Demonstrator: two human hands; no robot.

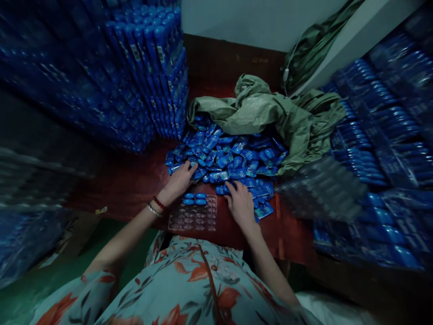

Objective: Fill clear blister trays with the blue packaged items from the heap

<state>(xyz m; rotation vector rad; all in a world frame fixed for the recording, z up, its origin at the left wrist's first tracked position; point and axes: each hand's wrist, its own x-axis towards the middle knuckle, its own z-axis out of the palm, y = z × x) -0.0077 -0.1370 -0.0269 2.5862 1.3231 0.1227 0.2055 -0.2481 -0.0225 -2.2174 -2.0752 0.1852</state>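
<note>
A loose heap of small blue bottles (223, 158) with printed labels lies on the red-covered table. My left hand (181, 180) is at the heap's left front edge, fingers apart and fingertips touching the bottles. At the front right of the heap, my right hand (241, 203) has its thumb and forefinger around one blue bottle (221, 189). Between my wrists rests a clear plastic tray (192, 221) with moulded hollows. Several blue bottles (195, 199) lie on their sides in its far-left rows; the hollows nearer me hold none.
Tall stacks of packed blue bottles (158, 67) rise at the left, with more packs (372, 131) at the right. A crumpled green sheet (270, 110) covers the heap's back. Stacked clear trays (321, 189) stand right of the heap, others (43, 149) far left.
</note>
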